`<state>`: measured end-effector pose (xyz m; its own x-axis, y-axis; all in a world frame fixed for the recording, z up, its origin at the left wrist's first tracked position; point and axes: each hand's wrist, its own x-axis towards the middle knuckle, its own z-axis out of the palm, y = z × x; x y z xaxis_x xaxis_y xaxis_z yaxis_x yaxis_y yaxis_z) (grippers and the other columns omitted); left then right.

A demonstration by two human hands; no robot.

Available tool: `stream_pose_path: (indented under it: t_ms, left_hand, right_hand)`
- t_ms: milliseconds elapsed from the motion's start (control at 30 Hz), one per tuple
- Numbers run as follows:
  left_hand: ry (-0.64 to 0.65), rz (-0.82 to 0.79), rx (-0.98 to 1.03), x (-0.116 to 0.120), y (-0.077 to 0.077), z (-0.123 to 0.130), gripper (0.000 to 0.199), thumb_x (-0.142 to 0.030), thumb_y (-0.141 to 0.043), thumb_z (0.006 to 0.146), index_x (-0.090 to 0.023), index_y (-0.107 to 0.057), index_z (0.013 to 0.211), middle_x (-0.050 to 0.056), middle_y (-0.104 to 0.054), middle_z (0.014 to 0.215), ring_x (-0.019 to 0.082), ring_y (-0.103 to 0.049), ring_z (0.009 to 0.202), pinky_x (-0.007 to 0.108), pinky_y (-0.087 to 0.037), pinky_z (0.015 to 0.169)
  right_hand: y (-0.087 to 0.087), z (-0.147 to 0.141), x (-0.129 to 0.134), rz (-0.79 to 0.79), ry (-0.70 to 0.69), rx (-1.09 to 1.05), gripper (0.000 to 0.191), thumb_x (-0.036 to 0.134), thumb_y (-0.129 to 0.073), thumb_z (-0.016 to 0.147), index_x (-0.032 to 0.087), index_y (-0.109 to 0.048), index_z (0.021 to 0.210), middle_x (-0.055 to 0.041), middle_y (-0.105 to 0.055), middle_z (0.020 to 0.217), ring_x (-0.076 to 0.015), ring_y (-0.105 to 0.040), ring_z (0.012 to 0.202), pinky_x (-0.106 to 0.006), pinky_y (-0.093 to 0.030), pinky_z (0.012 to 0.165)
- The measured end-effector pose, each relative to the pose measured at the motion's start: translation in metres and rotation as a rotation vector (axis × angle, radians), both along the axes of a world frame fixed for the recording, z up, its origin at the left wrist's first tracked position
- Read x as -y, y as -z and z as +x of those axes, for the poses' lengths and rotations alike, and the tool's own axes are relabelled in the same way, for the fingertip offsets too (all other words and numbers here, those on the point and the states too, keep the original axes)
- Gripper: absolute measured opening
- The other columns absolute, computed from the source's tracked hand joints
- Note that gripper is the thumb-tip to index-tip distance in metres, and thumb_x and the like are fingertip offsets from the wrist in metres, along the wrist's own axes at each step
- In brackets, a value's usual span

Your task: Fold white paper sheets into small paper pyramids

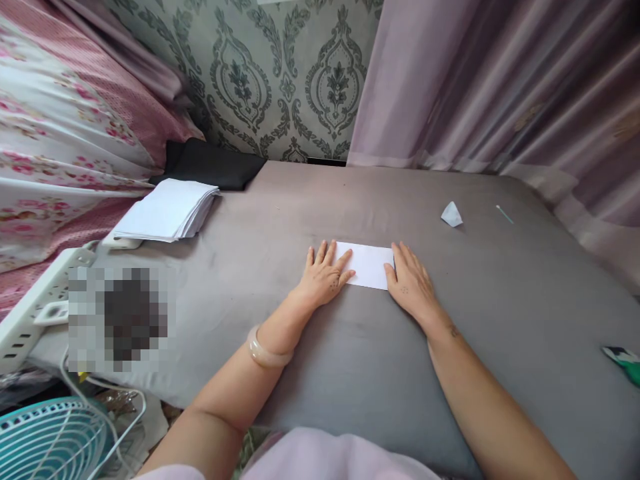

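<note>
A small white rectangle of paper (371,267) lies flat on the grey cloth-covered surface (250,280). My left hand (325,275) rests over its left end with the fingers spread, the thumb and index finger lying on the paper. At the right end, my right hand (411,280) lies flat, its thumb and fingertips along the paper's edge. The parts of the paper beneath my left fingers are hidden. Neither hand grips anything.
A stack of white paper (167,208) sits at the left, near a black folded item (215,165). Beyond my right hand are a small folded paper piece (453,215) and a cotton swab (505,214). A power strip (30,313) and a blue fan (55,440) are at the left.
</note>
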<state>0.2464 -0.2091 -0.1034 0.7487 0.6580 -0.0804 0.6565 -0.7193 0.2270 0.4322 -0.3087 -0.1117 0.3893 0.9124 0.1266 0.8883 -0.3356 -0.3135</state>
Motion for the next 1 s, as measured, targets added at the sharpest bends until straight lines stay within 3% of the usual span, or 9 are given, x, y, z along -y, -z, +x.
stream_pose_path:
  t_ms: [100, 233, 400, 533, 633, 733, 867, 1000]
  left_hand:
    - [0.042, 0.04, 0.022, -0.005, 0.0, -0.001, 0.057, -0.051, -0.028, 0.098, -0.025, -0.032, 0.149, 0.014, -0.022, 0.158, 0.036, -0.013, 0.147, 0.062, -0.013, 0.114]
    - [-0.018, 0.154, 0.078, -0.012, 0.0, -0.002, 0.059, -0.051, -0.036, 0.096, -0.018, -0.038, 0.145, 0.018, -0.027, 0.155, 0.036, -0.018, 0.145, 0.059, -0.014, 0.114]
    - [-0.108, 0.236, 0.183, -0.021, -0.007, -0.006, 0.049, -0.037, -0.048, 0.093, -0.015, -0.045, 0.136, 0.021, -0.042, 0.142, 0.035, -0.038, 0.131, 0.051, -0.031, 0.105]
    - [-0.081, 0.146, 0.297, -0.022, -0.017, -0.018, 0.038, -0.014, -0.042, 0.089, -0.015, -0.054, 0.126, 0.014, -0.057, 0.115, 0.025, -0.053, 0.107, 0.041, -0.044, 0.092]
    - [0.071, -0.015, 0.359, -0.015, -0.021, -0.037, 0.047, -0.003, -0.038, 0.081, -0.016, -0.056, 0.121, 0.011, -0.06, 0.113, 0.02, -0.056, 0.104, 0.034, -0.048, 0.09]
    - [0.205, -0.122, 0.366, -0.004, -0.021, -0.056, 0.053, -0.003, -0.042, 0.075, -0.019, -0.054, 0.124, 0.01, -0.055, 0.128, 0.021, -0.053, 0.115, 0.034, -0.048, 0.095]
    - [0.206, -0.089, 0.405, 0.006, -0.016, -0.064, 0.05, -0.009, -0.051, 0.078, -0.018, -0.052, 0.128, 0.012, -0.053, 0.131, 0.023, -0.051, 0.119, 0.037, -0.046, 0.1]
    - [0.182, -0.002, 0.381, 0.007, -0.009, -0.059, 0.034, -0.013, -0.045, 0.088, -0.02, -0.058, 0.119, 0.011, -0.058, 0.124, 0.022, -0.055, 0.113, 0.036, -0.049, 0.094]
  right_hand:
    - [-0.001, 0.008, -0.006, 0.122, -0.009, -0.085, 0.054, 0.03, -0.035, 0.09, 0.015, -0.043, 0.142, -0.0159, -0.051, 0.141, -0.0291, -0.046, 0.13, -0.051, -0.033, 0.107]
    - [-0.005, 0.008, -0.008, 0.208, 0.132, -0.166, 0.046, 0.034, -0.046, 0.083, 0.016, -0.06, 0.123, -0.0127, -0.068, 0.109, -0.0291, -0.058, 0.107, -0.047, -0.042, 0.095]
    - [-0.017, -0.003, 0.002, 0.057, 0.138, -0.337, 0.046, 0.034, -0.05, 0.08, 0.02, -0.062, 0.122, -0.0033, -0.068, 0.077, -0.021, -0.062, 0.078, -0.036, -0.046, 0.075]
    - [-0.022, -0.011, 0.007, 0.003, 0.099, -0.489, 0.042, 0.03, -0.053, 0.074, 0.021, -0.067, 0.112, 0.0032, -0.059, 0.056, -0.0161, -0.057, 0.06, -0.031, -0.044, 0.066]
    - [-0.023, -0.015, 0.007, -0.007, 0.122, -0.608, 0.038, 0.028, -0.055, 0.07, 0.019, -0.069, 0.104, 0.0048, -0.055, 0.051, -0.0135, -0.05, 0.051, -0.027, -0.041, 0.056]
    - [-0.026, -0.019, 0.006, -0.001, 0.161, -0.76, 0.035, 0.027, -0.057, 0.067, 0.017, -0.068, 0.099, 0.0043, -0.055, 0.053, -0.0113, -0.046, 0.047, -0.025, -0.035, 0.048]
    - [-0.037, -0.028, 0.005, 0.007, 0.262, -0.996, 0.029, 0.025, -0.061, 0.066, 0.016, -0.063, 0.093, 0.0065, -0.049, 0.049, -0.0081, -0.039, 0.041, -0.022, -0.029, 0.042]
    - [-0.04, -0.027, 0.006, -0.051, 0.252, -1.006, 0.023, 0.029, -0.059, 0.072, 0.016, -0.064, 0.09, 0.004, -0.051, 0.053, -0.0076, -0.04, 0.041, -0.022, -0.03, 0.042]
